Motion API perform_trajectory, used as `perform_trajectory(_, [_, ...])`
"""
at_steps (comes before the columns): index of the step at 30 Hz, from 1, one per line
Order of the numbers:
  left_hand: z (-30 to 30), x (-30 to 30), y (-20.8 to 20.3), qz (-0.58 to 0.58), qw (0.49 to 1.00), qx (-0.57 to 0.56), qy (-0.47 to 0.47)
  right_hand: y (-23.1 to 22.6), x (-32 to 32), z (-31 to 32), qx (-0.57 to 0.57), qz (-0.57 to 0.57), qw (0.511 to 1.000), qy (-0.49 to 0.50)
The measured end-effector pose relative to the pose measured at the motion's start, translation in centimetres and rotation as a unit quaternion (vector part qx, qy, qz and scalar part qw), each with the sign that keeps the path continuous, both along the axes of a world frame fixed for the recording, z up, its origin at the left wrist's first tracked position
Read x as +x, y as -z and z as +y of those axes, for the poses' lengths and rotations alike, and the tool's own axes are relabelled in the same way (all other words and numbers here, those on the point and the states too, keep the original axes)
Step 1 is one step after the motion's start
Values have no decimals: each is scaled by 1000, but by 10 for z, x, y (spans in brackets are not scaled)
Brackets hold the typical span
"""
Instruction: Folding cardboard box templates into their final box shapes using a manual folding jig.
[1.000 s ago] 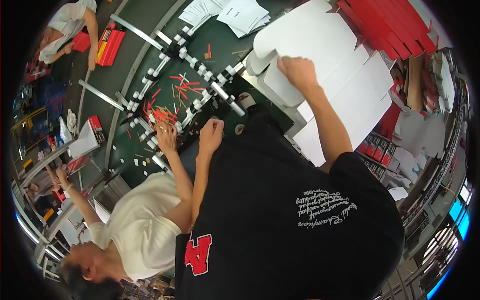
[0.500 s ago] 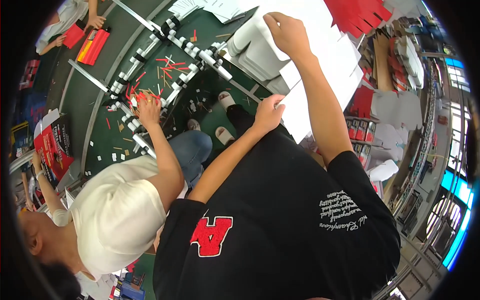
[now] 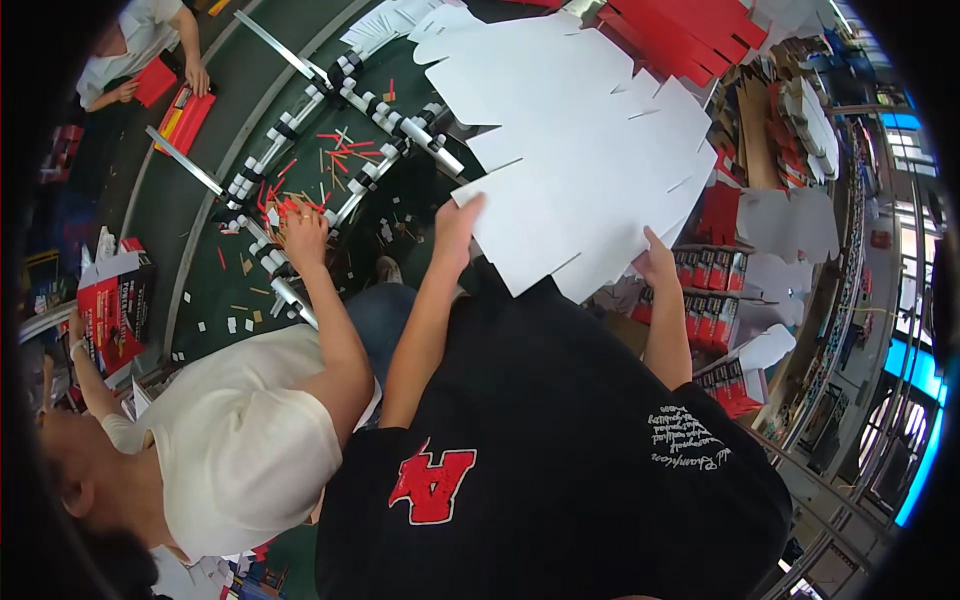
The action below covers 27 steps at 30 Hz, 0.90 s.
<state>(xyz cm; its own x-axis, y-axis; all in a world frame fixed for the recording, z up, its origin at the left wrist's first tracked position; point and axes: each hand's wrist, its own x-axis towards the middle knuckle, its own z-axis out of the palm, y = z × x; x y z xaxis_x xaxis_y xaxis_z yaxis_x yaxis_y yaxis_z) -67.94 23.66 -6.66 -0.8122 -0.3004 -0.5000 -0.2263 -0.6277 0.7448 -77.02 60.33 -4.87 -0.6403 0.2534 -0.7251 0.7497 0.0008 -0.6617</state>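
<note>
A large white die-cut cardboard sheet (image 3: pixel 590 170), notched and slit along its edges, spreads out in front of me. My left hand (image 3: pixel 458 228) is closed on its left corner, the thumb lying over the white face. On the right, my right hand (image 3: pixel 655 260) grips the near right edge, its fingers partly hidden behind the board. The near corner of the sheet points toward my chest. Whether it is one sheet or several stacked, I cannot tell.
Red die-cut sheets (image 3: pixel 690 35) lie beyond the white one. Left of me, a co-worker's hand (image 3: pixel 305 235) rests among red and tan strips by a roller frame (image 3: pixel 365 180). Red boxes (image 3: pixel 710 275) are stacked at right. Another person handles a red-and-yellow box (image 3: pixel 188 115) at far left.
My right hand has come down from the far side to the sheet's near right edge. My left hand has shifted left. The white sheet is now spread wide between both hands.
</note>
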Motion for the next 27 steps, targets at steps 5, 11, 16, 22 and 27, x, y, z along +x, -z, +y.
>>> perform_trajectory(5, [36, -40, -74, 111, 982, -99, 119, 17, -7, 17, -210, 64, 966, 136])
perform_trajectory(11, [83, -56, -235, 267, 900, -300, 170, -44, -16, 6, -277, 197, 937, 82])
perform_trajectory(16, [45, -46, -230, 301, 928, -139, 168, -68, -33, -6, -453, 226, 862, -31])
perform_trajectory(22, [-37, -5, -180, 171, 973, -96, 119, -55, -69, -49, -468, 221, 855, -27])
perform_trajectory(27, [-93, 44, -166, 145, 980, -122, 53, -58, -111, -62, -599, 197, 776, 4])
